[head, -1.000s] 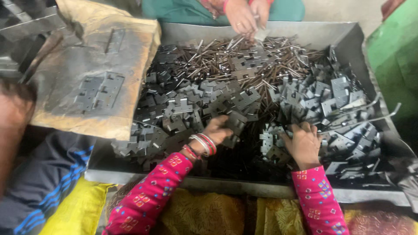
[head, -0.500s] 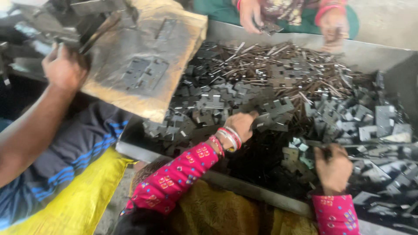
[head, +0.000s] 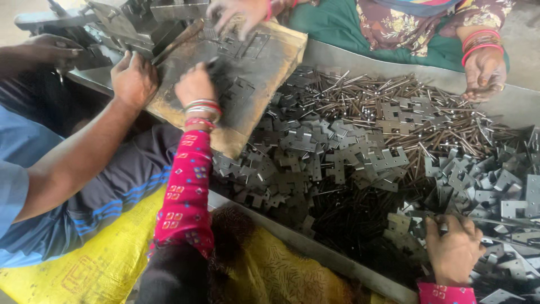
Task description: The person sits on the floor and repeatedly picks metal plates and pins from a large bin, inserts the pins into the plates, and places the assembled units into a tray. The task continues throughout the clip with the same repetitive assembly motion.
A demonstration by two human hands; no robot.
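While the left hand (head: 196, 87) rests on the wooden board (head: 264, 67), its fingers curl down over a small dark metal piece (head: 216, 66) on that board. I cannot tell if the fingers grip the piece or just press on it. This hand has bangles at the wrist and a pink sleeve (head: 185, 191) with a pattern.

Far off to the other side, the right hand (head: 453, 247) sits low in the big metal tray (head: 360, 62). Its fingers bend down into the pile of flat grey hinge plates (head: 337, 152). They look closed around some plates, but the pile hides the fingertips, so I cannot tell for sure.

Thin metal pins (head: 394, 104) lie in a heap at the far side of the tray, mixed in with the plates. More hinge plates lie flat on the board, just beside the left hand.

Other people sit close by. One person's hand (head: 134, 79) presses on the near left edge of the board, next to the left hand. That person wears blue and sits on a yellow sack (head: 84, 264). Another person's hand (head: 239, 14) touches the top of the board. A third hand (head: 484, 73), with red bangles, rests at the far rim of the tray near the pins.
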